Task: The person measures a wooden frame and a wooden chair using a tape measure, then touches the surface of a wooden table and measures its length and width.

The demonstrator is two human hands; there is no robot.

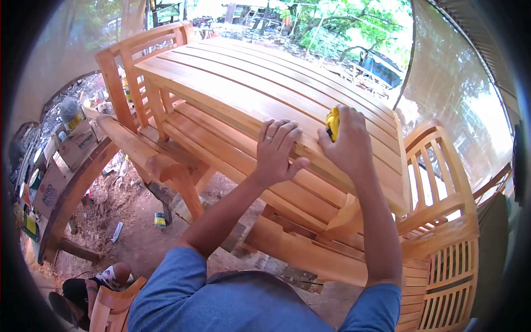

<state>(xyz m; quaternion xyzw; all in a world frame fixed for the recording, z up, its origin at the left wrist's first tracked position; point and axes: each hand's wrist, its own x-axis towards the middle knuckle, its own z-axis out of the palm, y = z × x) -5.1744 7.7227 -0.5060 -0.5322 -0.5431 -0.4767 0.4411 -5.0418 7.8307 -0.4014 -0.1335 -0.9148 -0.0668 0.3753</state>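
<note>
A slatted wooden table top (232, 72) stretches away in front of me. My left hand (276, 152) lies flat with its fingers spread over the near edge of the table; a ring is on one finger. Just to its right, my right hand (348, 141) is closed around a yellow tape measure (332, 123) and presses it against the same edge. Below the edge runs a slatted wooden bench (221, 149).
Wooden slatted chairs stand at the right (442, 221) and at the far left (127, 72). A can (160, 220) lies on the dirt floor. Cardboard boxes (77, 144) sit on a curved wooden piece at the left. Another person (94, 288) crouches at the bottom left.
</note>
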